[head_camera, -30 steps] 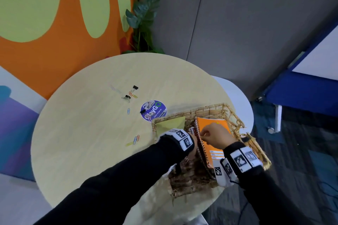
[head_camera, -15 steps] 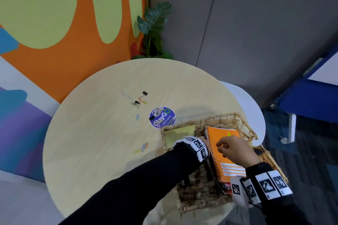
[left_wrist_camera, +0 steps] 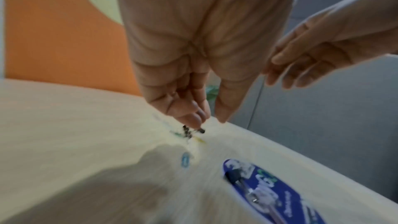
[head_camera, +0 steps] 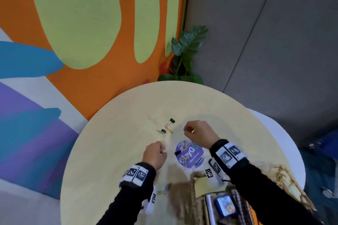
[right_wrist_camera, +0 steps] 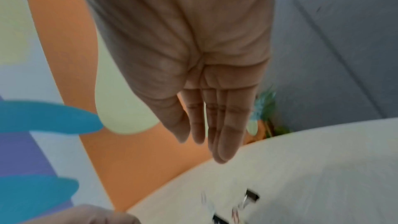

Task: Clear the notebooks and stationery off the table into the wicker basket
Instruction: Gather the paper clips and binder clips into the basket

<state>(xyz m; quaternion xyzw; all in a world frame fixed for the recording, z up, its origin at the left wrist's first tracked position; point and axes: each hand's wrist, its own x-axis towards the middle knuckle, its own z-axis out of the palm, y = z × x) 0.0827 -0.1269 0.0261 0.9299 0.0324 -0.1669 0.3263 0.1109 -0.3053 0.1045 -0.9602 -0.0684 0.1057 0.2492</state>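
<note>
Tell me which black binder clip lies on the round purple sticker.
The binder clip at the purple sticker's left edge, nearest the left hand; the other two lie farther off on bare table.

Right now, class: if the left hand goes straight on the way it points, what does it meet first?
Probably the small heap of clips on the table, just past the left hand; depth is unclear.

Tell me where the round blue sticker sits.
In the head view, the round blue sticker lies on the table, between both wrists, just beyond the wicker basket.
</note>
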